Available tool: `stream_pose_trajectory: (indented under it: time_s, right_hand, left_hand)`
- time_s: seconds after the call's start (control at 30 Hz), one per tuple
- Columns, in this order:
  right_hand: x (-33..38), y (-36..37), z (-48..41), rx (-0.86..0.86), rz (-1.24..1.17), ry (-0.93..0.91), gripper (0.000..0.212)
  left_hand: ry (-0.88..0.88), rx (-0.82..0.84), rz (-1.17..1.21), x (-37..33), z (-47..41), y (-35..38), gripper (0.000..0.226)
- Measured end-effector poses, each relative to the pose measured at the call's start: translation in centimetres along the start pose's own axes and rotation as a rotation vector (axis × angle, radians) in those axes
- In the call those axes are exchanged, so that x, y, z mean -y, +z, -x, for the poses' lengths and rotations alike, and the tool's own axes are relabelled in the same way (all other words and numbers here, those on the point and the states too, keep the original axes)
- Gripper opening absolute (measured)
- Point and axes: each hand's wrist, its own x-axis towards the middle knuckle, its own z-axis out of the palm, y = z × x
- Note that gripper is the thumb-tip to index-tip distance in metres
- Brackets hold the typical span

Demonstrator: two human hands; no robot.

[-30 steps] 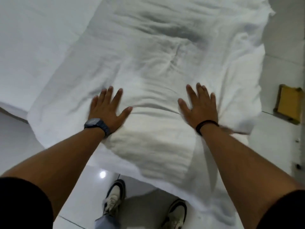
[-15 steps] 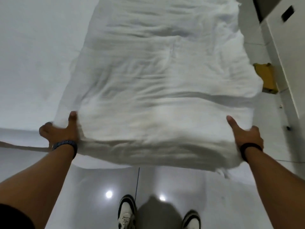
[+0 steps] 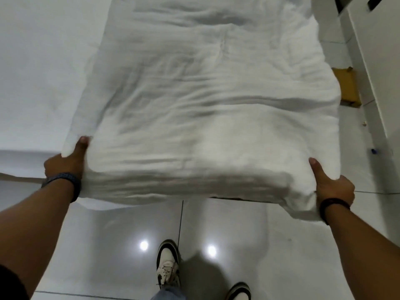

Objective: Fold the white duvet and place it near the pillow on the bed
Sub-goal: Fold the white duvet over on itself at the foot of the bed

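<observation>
Head view: the white duvet (image 3: 207,109) lies folded lengthwise along the bed (image 3: 43,68), its near end overhanging the tiled floor (image 3: 108,245). The left hand (image 3: 65,163) and right hand (image 3: 331,185) each grip 1 near corner, thumbs on top, fingers curled underneath.

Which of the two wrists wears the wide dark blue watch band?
The left wrist: its watch band is wide and dark blue. The right wrist has only a thin black band.
</observation>
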Motion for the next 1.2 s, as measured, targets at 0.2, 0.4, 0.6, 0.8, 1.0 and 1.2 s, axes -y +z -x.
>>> stream_pose_trajectory:
  time_s: [0.2, 0.4, 0.6, 0.8, 1.0, 1.2]
  right_hand:
    - [-3.1, 0.5, 1.5, 0.234, -0.180, 0.037, 0.069]
    - [-4.2, -0.4, 0.8, 0.437, -0.313, 0.148, 0.091]
    - [-3.9, 1.6, 2.5, 0.516, -0.268, 0.151, 0.101]
    - [-3.4, 2.0, 2.7, 0.415, -0.242, 0.065, 0.073]
    - [-4.4, 0.9, 2.9, 0.274, -0.248, 0.042, 0.063]
    - [-4.1, -2.8, 3.5, 0.335, -0.227, -0.059, 0.046]
  left_hand:
    - [0.113, 0.155, -0.123, 2.6, 1.4, -0.5, 0.104]
    - [0.131, 0.154, -0.150, 2.8, 0.4, -1.6, 0.108]
    - [0.108, 0.138, -0.113, 3.6, 0.9, -0.4, 0.107]
    - [0.102, 0.124, -0.171, 3.6, 0.3, -0.5, 0.100]
    - [0.122, 0.092, -0.219, 3.0, 0.0, -1.6, 0.093]
    - [0.181, 0.076, -0.231, 2.2, 0.6, -3.8, 0.090]
